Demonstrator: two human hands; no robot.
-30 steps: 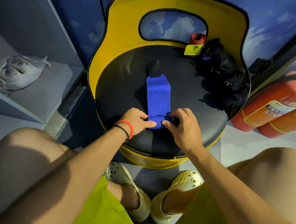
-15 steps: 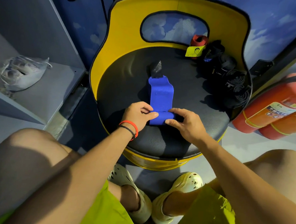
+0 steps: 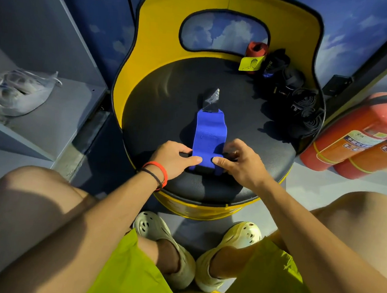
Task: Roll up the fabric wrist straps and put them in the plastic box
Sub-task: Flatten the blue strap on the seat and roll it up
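A blue fabric wrist strap (image 3: pixel 209 131) lies lengthwise on the black round seat (image 3: pixel 159 102) of a yellow chair, a dark grey tab at its far end. Its near end is rolled up. My left hand (image 3: pixel 173 158) and my right hand (image 3: pixel 239 161) pinch that roll from either side, thumbs on top of the blue fabric. Several rolled black straps (image 3: pixel 303 108) and a red one (image 3: pixel 256 49) with a yellow tag sit at the seat's back right. No plastic box is in view.
Two red fire extinguishers (image 3: pixel 360 139) stand on the floor to the right. A grey shelf (image 3: pixel 60 105) on the left holds a pair of pale shoes (image 3: pixel 20 93). My knees and feet in cream clogs are below the seat's front edge.
Both hands have rolled the near end of the blue strap further away from me, so the flat part is shorter and the roll thicker.
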